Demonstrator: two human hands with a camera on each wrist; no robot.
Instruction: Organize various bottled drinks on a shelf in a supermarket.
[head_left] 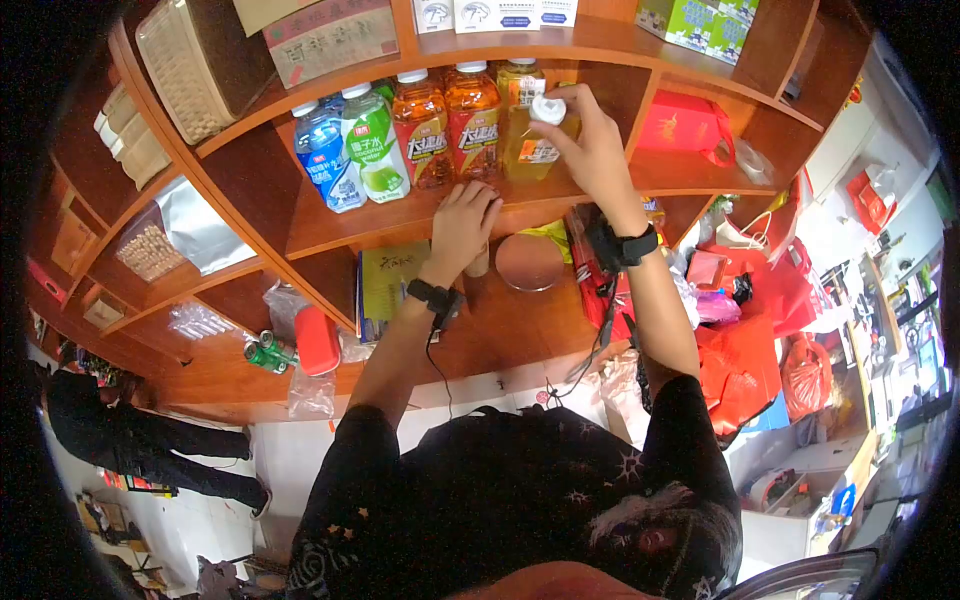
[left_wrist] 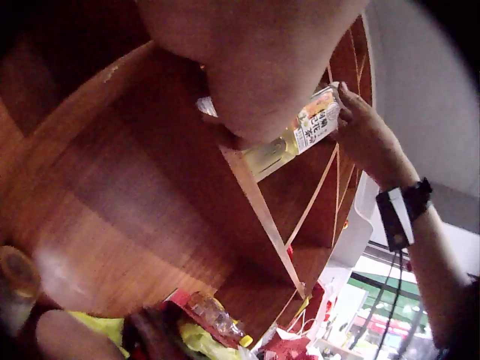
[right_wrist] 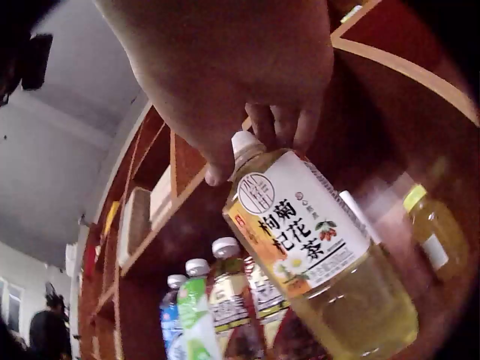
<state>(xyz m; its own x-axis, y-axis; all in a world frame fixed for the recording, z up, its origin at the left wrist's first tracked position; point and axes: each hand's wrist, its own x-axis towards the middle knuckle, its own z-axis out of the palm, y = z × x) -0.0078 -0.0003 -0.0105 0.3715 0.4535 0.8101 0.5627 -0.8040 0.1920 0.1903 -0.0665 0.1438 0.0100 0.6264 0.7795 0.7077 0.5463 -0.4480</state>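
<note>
In the head view my right hand (head_left: pixel 600 155) pinches a bottle of yellow chrysanthemum tea (head_left: pixel 530 150) near its white cap, thumb on one side and fingers on the other. The right wrist view shows this tea bottle (right_wrist: pixel 322 247) tilted, its white label facing the camera. A second yellow bottle (head_left: pixel 522 85) stands behind it. My left hand (head_left: pixel 463 230) rests at the shelf's front edge, below two orange-red drink bottles, and holds nothing. Left of those stand a coconut water bottle (head_left: pixel 375 150) and a blue-labelled bottle (head_left: pixel 330 165).
Boxes (head_left: pixel 515 15) stand on the shelf above. A red gift bag (head_left: pixel 685 122) sits in the compartment to the right. Below are a round pinkish lid-like disc (head_left: pixel 530 263), a red case (head_left: pixel 317 340) and green cans (head_left: pixel 268 352). Red bags (head_left: pixel 745 370) crowd the right side.
</note>
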